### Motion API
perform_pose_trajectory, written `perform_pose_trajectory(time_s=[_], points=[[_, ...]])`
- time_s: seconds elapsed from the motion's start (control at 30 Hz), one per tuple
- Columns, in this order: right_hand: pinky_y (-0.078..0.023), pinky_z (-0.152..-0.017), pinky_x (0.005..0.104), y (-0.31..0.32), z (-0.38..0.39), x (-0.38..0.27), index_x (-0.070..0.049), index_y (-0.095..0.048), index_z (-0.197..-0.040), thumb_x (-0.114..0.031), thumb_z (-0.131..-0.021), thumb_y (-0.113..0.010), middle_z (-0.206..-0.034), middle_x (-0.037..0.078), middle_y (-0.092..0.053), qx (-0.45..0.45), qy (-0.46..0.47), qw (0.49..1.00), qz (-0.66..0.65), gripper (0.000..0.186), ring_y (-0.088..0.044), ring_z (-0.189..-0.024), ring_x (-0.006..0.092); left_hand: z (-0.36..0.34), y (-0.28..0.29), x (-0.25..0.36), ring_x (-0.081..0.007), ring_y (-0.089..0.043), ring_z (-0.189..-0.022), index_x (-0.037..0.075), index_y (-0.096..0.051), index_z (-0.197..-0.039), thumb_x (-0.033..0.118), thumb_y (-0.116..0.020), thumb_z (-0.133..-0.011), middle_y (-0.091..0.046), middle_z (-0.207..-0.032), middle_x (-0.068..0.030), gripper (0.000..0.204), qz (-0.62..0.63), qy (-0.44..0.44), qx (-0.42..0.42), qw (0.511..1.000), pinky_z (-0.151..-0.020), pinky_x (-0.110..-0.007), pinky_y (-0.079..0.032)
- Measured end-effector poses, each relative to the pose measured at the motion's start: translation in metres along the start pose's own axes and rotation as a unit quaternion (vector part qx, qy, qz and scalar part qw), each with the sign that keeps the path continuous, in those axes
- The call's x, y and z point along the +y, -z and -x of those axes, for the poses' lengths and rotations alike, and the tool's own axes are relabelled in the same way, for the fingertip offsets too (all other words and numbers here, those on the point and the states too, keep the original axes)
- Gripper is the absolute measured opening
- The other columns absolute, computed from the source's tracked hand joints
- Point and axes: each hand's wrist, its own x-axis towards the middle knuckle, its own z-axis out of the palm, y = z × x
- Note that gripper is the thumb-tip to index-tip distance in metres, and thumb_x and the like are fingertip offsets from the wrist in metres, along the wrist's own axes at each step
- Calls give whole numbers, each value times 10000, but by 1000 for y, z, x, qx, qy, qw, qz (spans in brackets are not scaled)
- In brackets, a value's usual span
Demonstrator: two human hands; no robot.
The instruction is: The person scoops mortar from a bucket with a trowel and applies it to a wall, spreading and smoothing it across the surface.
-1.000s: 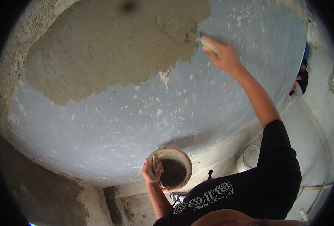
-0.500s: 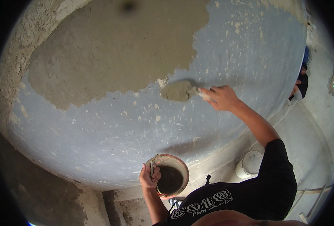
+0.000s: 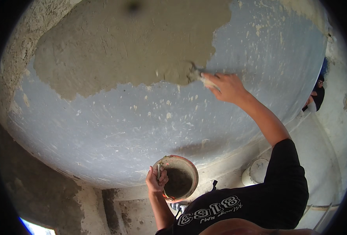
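Bluish wall pt. coated w/ mortar, rough conc. L.

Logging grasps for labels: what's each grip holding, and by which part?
Right grip: a trowel, by its handle. Left grip: a bucket, at the left side of its rim, around a pale bar, probably its handle.

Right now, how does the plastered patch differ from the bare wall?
Colour: the plastered patch is grey-brown; the bare wall is blue-grey.
Marks: the patch shows faint smear marks; the bare wall is dotted with pale splatters.
Place: the patch covers the upper part; the bare wall runs below it and to its right.
Shared: both meet along a ragged edge.
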Motion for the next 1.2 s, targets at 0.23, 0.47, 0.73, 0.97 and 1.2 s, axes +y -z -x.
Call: perform_pose_trajectory(time_s=[0.23,0.47,0.73,0.97,1.2], points=[[-502,-567,389,-2,37,4,-186,-603,-1286,-352,-888,-652,-785,94,-658,-118,31,993,5,434,-645,-609,270,-3,-10,4,-76,-206,-402,75,-513,-930,577,-346,-980,-323,-536,35,531,16,14,-5,1000,-406,-235,-200],[-492,-567,384,-18,101,28,-70,-624,-1027,-337,-861,-711,-738,119,-641,41,-122,984,-126,326,-637,-620,311,1,-8,0,-72,-210,-410,74,-511,-938,592,-367,-968,-315,-542,38,538,5,12,6,1000,-402,-230,-195],[-499,-848,502,-214,500,-79,-37,-673,-1050,-468,-853,-640,-1066,213,-668,-307,-553,769,-86,476,-637,-985,395,-1,-7,-9,-80,-216,-398,93,-492,-921,586,-375,-970,-321,-545,35,509,-29,23,12,999,-403,-240,-205],[-528,-746,464,-192,709,-182,-71,-718,-913,-304,-860,-617,-1003,170,-662,-298,-495,813,-71,260,-655,-915,314,-14,-3,-32,-86,-229,-409,97,-510,-935,577,-376,-973,-337,-562,23,499,-44,129,-9,991,-412,-248,-217],[-527,-590,420,-151,777,-212,-64,-678,-797,-204,-853,-612,-757,127,-647,-250,-681,675,-133,164,-655,-682,278,-48,-26,-60,-74,-231,-432,91,-482,-955,624,-437,-938,-334,-603,34,535,-69,231,-97,966,-440,-243,-206]])
